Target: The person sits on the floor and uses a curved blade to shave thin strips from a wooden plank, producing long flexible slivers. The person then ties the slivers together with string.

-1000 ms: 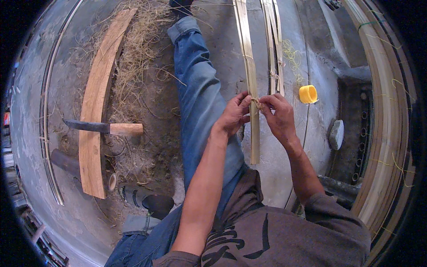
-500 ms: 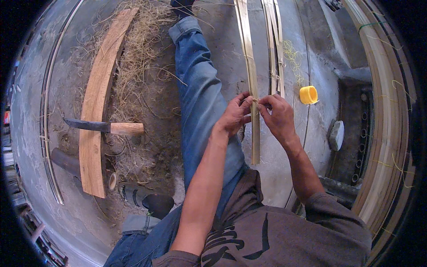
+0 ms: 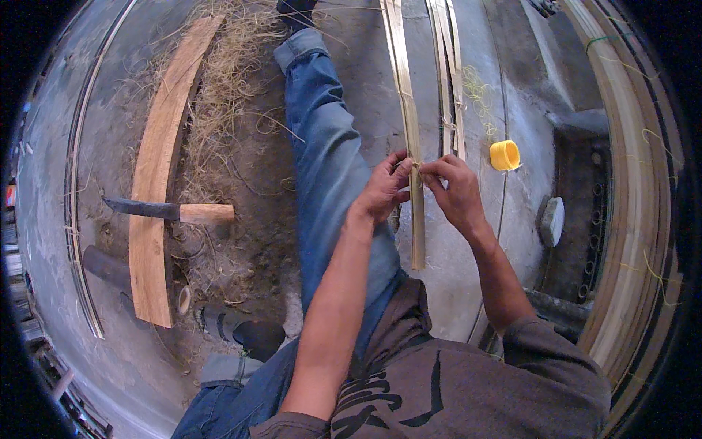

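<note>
One concrete floor (image 3: 504,241) carries everything in view. One curved wooden plank (image 3: 157,190) lies on the left, on a bed of dry straw-like shavings (image 3: 227,95). One stack of long bent strips (image 3: 643,183) runs along the right edge. One person sits on the floor with one leg in blue jeans (image 3: 322,154) stretched forward.

One bundle of thin bamboo strips (image 3: 408,110) runs from the top of the view down to the hands; its lower end rests just beside the person's thigh. A second bundle of similar strips (image 3: 447,80) lies on the floor just to its right; the count of strips in each cannot be told.

Two hands work at one spot on the first bundle. The left hand (image 3: 384,192) has its grip closed on the bundle from the left. The right hand (image 3: 457,190) pinches it from the right, fingertips meeting the left hand's.

One knife (image 3: 172,211) with a wooden handle lies across the plank. One grey stone (image 3: 552,219) lies to the right. One small yellow cap (image 3: 504,155) sits near the right hand.
</note>
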### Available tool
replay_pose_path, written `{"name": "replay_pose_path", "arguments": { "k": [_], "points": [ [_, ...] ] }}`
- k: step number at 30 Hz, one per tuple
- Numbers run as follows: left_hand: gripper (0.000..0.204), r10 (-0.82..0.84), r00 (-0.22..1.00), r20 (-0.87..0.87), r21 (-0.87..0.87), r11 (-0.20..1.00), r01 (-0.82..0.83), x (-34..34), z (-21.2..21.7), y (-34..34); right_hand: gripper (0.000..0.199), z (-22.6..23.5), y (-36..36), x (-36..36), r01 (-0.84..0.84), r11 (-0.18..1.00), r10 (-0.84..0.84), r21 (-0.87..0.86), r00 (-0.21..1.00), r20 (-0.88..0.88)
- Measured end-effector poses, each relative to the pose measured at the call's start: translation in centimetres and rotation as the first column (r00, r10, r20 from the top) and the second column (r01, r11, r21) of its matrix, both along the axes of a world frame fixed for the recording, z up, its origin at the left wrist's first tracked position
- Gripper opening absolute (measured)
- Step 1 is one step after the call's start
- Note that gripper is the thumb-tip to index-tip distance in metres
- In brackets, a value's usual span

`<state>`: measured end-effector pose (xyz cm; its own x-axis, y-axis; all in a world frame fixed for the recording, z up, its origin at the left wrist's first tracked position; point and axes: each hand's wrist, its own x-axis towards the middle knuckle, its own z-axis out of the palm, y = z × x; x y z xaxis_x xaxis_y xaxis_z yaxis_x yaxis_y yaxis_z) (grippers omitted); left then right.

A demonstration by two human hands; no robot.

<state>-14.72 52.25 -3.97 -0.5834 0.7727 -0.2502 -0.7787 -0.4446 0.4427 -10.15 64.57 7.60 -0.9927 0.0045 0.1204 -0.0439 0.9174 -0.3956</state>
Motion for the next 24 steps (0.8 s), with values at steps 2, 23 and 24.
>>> {"name": "replay_pose_path", "arguments": {
  "k": [2, 23, 24],
  "points": [
    [0.051, -0.012, 1.0, -0.005, -0.001, 1.0, 0.012, 0.0, 0.1, 0.0, 0.01, 0.0, -0.3, -0.3, 0.08, 0.991, -0.079, -0.103, 0.997, 0.009],
    [0.042, 0.019, 1.0, 0.01, -0.024, 1.0, -0.018, 0.2, 0.8, 0.0, 0.014, -0.2, -1.5, -0.1, 0.197, 0.966, -0.176, -0.167, 0.975, 0.132],
    [0.043, 0.015, 1.0, 0.006, -0.032, 0.999, -0.014, 0.3, 0.9, -0.1, 0.014, -0.5, -1.5, -0.1, 0.203, 0.97, -0.188, -0.131, 0.975, 0.118]
  ]
}}
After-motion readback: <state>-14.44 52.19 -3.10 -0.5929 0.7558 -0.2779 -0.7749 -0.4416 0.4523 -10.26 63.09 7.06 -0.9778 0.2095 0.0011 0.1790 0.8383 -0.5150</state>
